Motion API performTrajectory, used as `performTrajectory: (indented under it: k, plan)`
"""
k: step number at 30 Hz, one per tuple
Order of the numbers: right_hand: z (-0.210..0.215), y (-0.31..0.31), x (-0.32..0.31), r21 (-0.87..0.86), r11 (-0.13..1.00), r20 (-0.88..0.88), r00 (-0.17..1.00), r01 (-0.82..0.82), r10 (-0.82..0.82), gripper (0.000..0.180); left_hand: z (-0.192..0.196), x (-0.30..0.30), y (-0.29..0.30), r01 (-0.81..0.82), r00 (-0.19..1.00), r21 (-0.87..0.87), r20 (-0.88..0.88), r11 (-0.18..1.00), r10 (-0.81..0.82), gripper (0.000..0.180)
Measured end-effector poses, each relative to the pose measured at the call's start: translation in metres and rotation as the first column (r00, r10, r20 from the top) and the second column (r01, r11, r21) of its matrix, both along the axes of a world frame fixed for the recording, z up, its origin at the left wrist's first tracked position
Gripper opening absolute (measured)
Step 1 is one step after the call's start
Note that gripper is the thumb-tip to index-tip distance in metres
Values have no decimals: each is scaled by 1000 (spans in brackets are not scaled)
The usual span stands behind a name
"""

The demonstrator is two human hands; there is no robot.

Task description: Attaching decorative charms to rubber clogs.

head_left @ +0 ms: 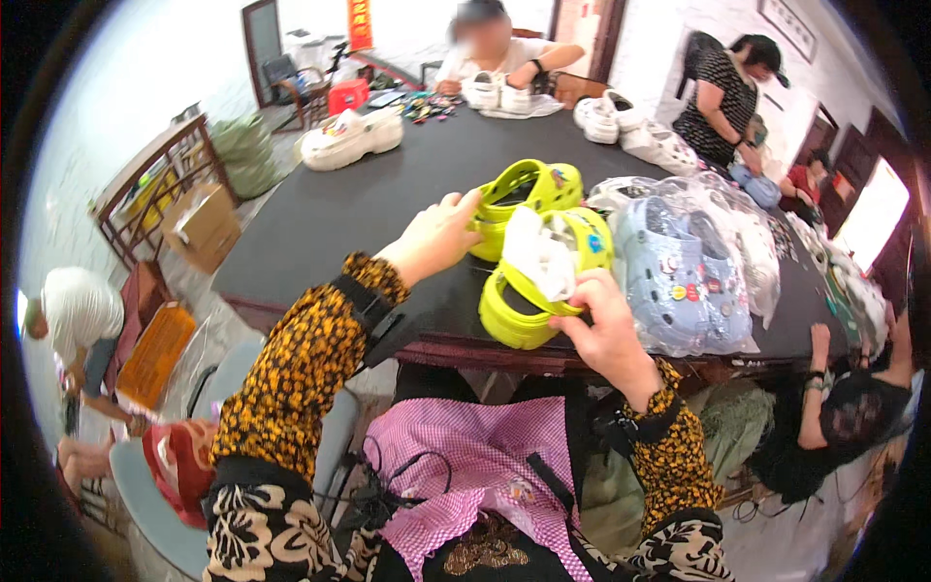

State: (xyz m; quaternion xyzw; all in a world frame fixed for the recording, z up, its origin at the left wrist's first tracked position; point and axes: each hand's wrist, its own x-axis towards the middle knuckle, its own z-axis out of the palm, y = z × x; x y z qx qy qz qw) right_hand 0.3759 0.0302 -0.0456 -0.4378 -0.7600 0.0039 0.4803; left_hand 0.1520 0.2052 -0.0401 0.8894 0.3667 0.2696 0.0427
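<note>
Head view: left hand [438,236] at 11 o'clock of near yellow-green clog [543,281], fingers curled over far yellow-green clog [524,194]. Right hand [606,325] pinching near clog's rim at 5 o'clock; white paper stuffing [538,257] inside. Both on dark table [330,223]. Likely light, springy foam; grip heel strap or rim. Long axis 7–1 o'clock, toe toward 1. Bagged blue clogs [684,276] at 3 o'clock.

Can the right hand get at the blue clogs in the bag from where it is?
Probably yes. The right hand holds the near yellow clog, and the bagged blue clogs lie right beside it on the table, with nothing between.
</note>
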Motion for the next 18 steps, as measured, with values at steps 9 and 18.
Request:
performTrajectory:
  k: [9,18]
  plan:
    - [26,23,15,43,999,68,998,-14,11,30,2,11,28,169,985,-54,-24,984,-170,39]
    - [9,25,38,-41,999,180,984,2,5,28,32,-30,-27,40,998,-128,59,991,-33,24]
